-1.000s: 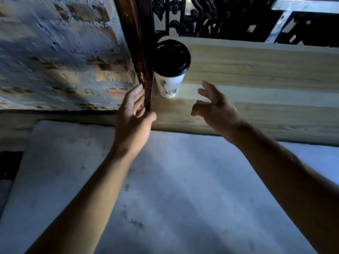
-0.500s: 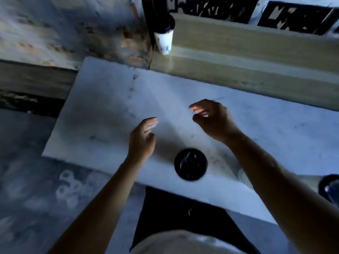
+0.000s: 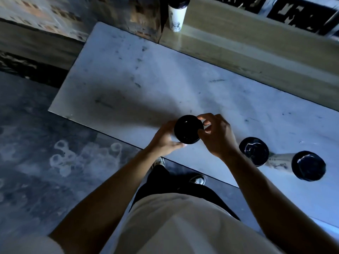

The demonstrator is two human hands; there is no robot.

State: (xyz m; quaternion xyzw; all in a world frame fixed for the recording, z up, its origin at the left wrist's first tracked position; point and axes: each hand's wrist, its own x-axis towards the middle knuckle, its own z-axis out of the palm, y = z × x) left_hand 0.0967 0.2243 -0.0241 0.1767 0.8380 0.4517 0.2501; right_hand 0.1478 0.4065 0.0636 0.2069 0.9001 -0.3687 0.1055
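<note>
A paper cup with a black lid (image 3: 188, 129) stands near the front edge of the white marble table (image 3: 128, 85). My left hand (image 3: 165, 139) wraps round the cup's left side below the lid. My right hand (image 3: 216, 134) pinches the lid's right rim with thumb and fingertips. The cup's body is mostly hidden under the lid and my hands.
Two more black-lidded cups (image 3: 254, 151) (image 3: 308, 165) stand to the right near the table's front edge. A white cup (image 3: 177, 14) with a black lid sits on the wooden ledge (image 3: 238, 39) at the back. Grey floor lies to the left.
My view dropped from the ledge to the table's front. Both hands came back from the ledge cup and closed on the near cup and its lid.
</note>
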